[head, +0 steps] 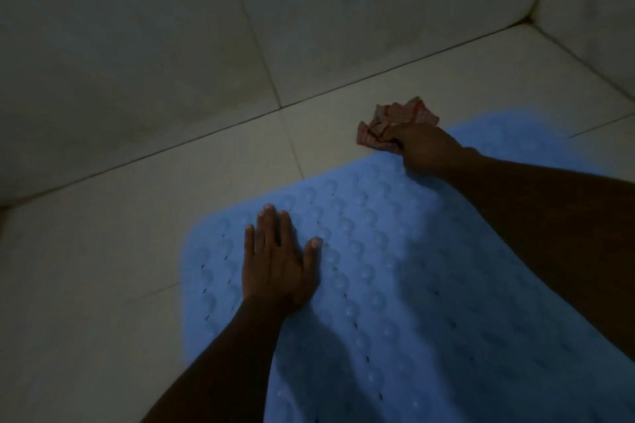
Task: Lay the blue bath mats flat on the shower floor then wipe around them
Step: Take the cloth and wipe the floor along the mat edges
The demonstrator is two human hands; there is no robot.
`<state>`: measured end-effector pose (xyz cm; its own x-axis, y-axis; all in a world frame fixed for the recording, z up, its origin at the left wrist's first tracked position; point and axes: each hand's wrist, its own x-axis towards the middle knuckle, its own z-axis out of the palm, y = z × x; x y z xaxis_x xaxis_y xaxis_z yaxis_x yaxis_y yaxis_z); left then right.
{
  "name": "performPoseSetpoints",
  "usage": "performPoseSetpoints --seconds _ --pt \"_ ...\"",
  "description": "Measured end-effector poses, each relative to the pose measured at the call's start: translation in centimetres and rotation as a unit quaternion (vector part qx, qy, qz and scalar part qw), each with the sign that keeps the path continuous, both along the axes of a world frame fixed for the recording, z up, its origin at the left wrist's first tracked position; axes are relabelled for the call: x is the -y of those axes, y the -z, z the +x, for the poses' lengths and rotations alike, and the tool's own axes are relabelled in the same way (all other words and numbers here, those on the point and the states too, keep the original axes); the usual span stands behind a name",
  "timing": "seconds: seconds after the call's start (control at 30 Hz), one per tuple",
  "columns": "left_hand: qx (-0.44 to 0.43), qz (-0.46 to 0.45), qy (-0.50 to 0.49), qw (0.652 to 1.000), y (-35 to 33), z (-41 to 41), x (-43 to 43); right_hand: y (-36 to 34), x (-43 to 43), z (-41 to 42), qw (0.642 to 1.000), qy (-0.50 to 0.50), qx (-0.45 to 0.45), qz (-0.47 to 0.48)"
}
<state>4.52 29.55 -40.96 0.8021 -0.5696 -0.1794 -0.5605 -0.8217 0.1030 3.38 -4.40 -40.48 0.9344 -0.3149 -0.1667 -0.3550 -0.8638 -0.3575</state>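
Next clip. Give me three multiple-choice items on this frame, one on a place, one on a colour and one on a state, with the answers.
1. Where is the left hand? A) flat on the blue mat B) on a tap C) in a bucket
2. What colour is the cloth in the right hand? A) green B) red check C) black
3. How is the right hand? A) open and empty B) curled and empty C) gripping the bunched cloth

Answers:
1 A: its straight fingers lie on the mat's bumps.
2 B: a reddish checked pattern shows past the knuckles.
3 C: its fingers curl round the cloth at the mat's far edge.
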Motion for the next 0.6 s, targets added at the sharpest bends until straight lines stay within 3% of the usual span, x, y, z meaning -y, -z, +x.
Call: performPoseSetpoints --seconds 0.17,0.23,0.3,0.43,0.6 --pt "-0.044 -0.092 0.183 0.978 0.6 -8.7 12.8 -0.3 7.8 -3.5 0.997 0.048 -0.031 -0.045" --pt "-0.052 -0.104 0.221 0.968 1.5 -13.1 17.3 -0.4 8.8 -4.5 0.996 0.013 -0.01 -0.091" --pt "-0.038 -0.117 0.197 0.973 2.1 -15.5 19.1 -0.4 8.5 -4.7 0.99 -0.022 -0.014 -0.137" --pt "-0.026 -0.089 0.188 0.978 2.5 -15.9 19.0 -0.8 10.0 -5.4 0.987 0.114 0.014 -0.11" --pt "-0.037 -0.069 0.181 0.98 1.9 -15.9 19.2 -0.9 13.7 -9.9 0.978 0.18 0.023 -0.103"
